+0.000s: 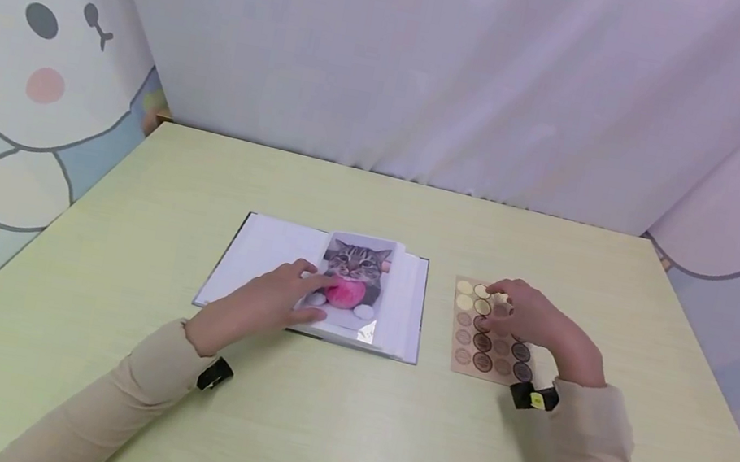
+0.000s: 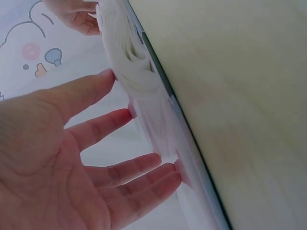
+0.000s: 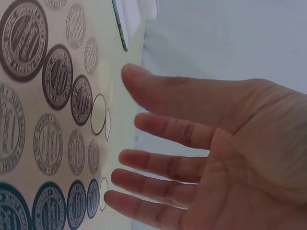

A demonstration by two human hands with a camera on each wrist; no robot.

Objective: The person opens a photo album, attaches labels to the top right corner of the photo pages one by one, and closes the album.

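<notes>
A photo album point(image 1: 275, 264) lies open on the table, showing a picture of a cat point(image 1: 355, 265) with a pink ball in a clear sleeve. My left hand point(image 1: 272, 296) rests on the album with its fingers spread; in the left wrist view the fingertips point(image 2: 127, 114) touch the page edges. To the right lies a brown sheet of round stickers point(image 1: 475, 340), printed with rings and lettering, with several pale bare circles at its far end. Just over that far end is my right hand point(image 1: 532, 322), its fingers loosely bent and nothing visible between them in the right wrist view.
The light wooden table point(image 1: 335, 431) carries the album and the sheet side by side. A pale curtain point(image 1: 399, 63) hangs behind its far edge, and cartoon-printed panels point(image 1: 47, 83) stand at both sides. Each wrist wears a black strap point(image 1: 215, 375).
</notes>
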